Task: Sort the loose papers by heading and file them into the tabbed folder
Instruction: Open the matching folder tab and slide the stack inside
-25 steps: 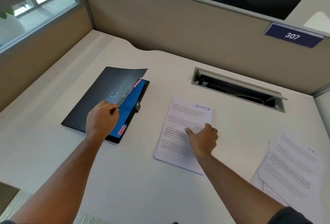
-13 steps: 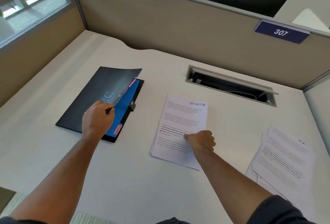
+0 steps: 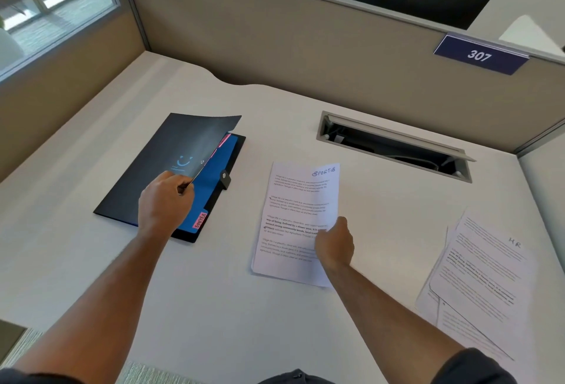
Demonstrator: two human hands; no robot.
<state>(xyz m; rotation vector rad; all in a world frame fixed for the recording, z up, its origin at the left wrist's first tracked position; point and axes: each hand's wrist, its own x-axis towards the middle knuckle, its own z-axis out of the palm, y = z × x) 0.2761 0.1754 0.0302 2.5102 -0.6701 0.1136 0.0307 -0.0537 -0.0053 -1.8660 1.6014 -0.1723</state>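
Head view: tabbed folder [image 3: 159, 175] as landmark, black cover pinched at its edge by left hand [image 3: 165, 200] and lifted part-way, blue divider [image 3: 214, 175] with pink "SPORTS" tab [image 3: 200, 221] exposed beneath. SPORTS sheet [image 3: 293, 215] just right of folder, right edge pinched and curling up in right hand [image 3: 334, 244]. HR stack [image 3: 480, 279] far right of folder, untouched. Advice: open cover wider, slide sheet in flat against matching tab, avoid bending the curled edge
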